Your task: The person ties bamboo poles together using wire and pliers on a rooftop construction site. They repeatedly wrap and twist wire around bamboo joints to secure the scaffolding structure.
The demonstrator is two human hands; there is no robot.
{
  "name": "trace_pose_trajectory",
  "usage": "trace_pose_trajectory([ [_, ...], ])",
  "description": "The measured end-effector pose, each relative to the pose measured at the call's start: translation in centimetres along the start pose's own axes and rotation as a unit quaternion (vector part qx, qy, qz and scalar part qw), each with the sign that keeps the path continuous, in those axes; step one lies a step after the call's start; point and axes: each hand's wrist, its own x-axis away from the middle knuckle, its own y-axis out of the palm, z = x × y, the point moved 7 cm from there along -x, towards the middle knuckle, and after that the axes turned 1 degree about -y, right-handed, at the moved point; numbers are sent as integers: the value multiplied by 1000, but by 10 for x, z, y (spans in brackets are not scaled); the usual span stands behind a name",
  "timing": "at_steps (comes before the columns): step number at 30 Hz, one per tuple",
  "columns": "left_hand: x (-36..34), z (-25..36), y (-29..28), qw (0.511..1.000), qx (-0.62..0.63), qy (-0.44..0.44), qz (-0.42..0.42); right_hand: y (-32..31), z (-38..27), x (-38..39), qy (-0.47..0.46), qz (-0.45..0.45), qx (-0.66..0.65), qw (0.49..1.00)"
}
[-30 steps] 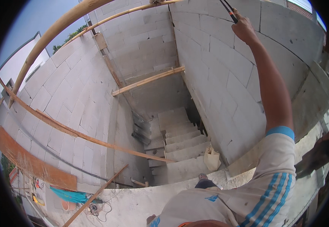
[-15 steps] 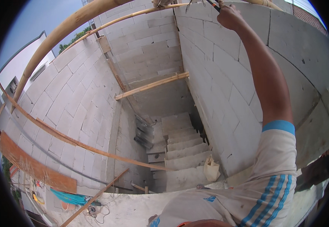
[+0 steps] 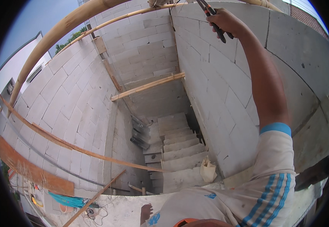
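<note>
My right arm reaches up along the right-hand block wall (image 3: 225, 87). At the top of the view my right hand (image 3: 230, 22) is closed round a pair of pliers (image 3: 220, 33) with black and orange handles. The handle ends point down out of the fist; the jaws run to the upper picture edge beside a bamboo pole, and what they touch cannot be made out. Low in the view, my left hand (image 3: 146, 212) shows in part beside my shirt, over the pale concrete ledge (image 3: 123, 206). Its fingers look stretched out, with nothing seen in them.
Below lies a deep stairwell with concrete steps (image 3: 183, 151) and a cream bag (image 3: 208, 170). A bamboo brace (image 3: 149, 86) spans it, and a long wooden strip (image 3: 96, 154) crosses on the left. A thick bamboo pole (image 3: 54, 36) arches overhead. A teal cloth (image 3: 66, 199) and cables lie lower left.
My right hand has come slightly down and left, and the pliers have swung so that their handles now show below the fist. My left hand has come into sight beside my shirt.
</note>
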Motion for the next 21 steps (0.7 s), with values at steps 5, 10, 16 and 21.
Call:
trace_pose_trajectory([
  [5, 114, 354, 121, 949, -20, 313, -43, 37, 14, -2, -82, -174, -444, 875],
  [10, 351, 609, 293, 746, -111, 601, -265, 41, 28, -8, -91, -214, -508, 829],
  [16, 493, 735, 431, 631, -63, 630, -449, 52, 23, -16, -63, -280, -510, 811],
  [21, 529, 766, 498, 605, 51, 598, -524, 27, 44, -19, -48, -269, -376, 886],
])
